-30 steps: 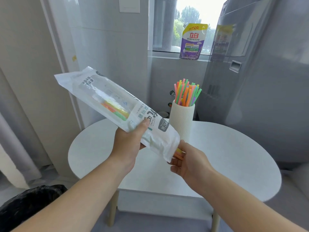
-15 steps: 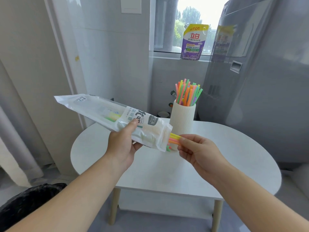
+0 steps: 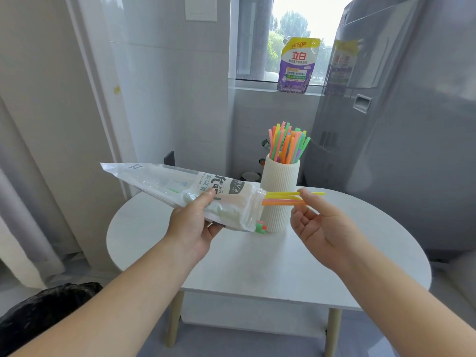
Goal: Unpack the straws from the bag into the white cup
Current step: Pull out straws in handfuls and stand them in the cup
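Observation:
My left hand point(image 3: 192, 222) grips a clear and white plastic straw bag point(image 3: 180, 188), held nearly level above the table with its open end to the right. Yellow and orange straws point(image 3: 282, 198) stick out of that opening, pinched between the thumb and fingers of my right hand point(image 3: 318, 225). A few green and pink straw ends point(image 3: 260, 226) poke from the bag's lower corner. Behind the bag's mouth stands the ribbed white cup point(image 3: 280, 181), holding several coloured straws point(image 3: 287, 141) upright.
The cup stands on a round white table point(image 3: 257, 258) with wooden legs. A grey refrigerator point(image 3: 401, 124) fills the right side. A purple detergent pouch point(image 3: 296, 65) sits on the window sill. A black bag point(image 3: 38, 313) lies on the floor at lower left.
The bag has tipped from steeply raised to nearly level. My right hand has drawn the yellow and orange straws further out to the right.

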### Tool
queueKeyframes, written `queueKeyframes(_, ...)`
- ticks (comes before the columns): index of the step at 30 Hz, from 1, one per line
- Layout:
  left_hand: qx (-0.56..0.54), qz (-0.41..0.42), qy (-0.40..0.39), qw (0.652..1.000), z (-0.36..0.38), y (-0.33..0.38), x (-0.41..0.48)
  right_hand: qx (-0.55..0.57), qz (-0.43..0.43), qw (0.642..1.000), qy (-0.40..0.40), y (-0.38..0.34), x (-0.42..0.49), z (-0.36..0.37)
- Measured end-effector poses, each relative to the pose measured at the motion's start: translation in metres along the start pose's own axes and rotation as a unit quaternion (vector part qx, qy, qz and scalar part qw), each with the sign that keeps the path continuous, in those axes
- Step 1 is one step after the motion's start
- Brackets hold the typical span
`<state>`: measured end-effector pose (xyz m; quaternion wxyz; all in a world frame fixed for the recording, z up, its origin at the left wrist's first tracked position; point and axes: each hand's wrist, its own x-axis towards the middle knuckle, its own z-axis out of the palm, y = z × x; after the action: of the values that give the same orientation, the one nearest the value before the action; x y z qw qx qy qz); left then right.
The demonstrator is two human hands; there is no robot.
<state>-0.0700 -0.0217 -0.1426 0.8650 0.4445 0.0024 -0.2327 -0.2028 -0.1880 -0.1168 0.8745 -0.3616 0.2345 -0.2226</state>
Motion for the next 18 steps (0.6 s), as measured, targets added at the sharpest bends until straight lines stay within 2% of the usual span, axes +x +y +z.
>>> queueKeyframes(8, -0.009, -0.013, -0.009, 1.000, 0.004, -0.003, -0.004, 0.036, -0.020, 0.999, 0.010, 0.004, -0.007, 0.012)
queueKeyframes(18, -0.030, -0.050, -0.020, 0.998, 0.009, -0.006, -0.011, -0.133, -0.105, 0.985, 0.004, 0.014, -0.007, 0.017)
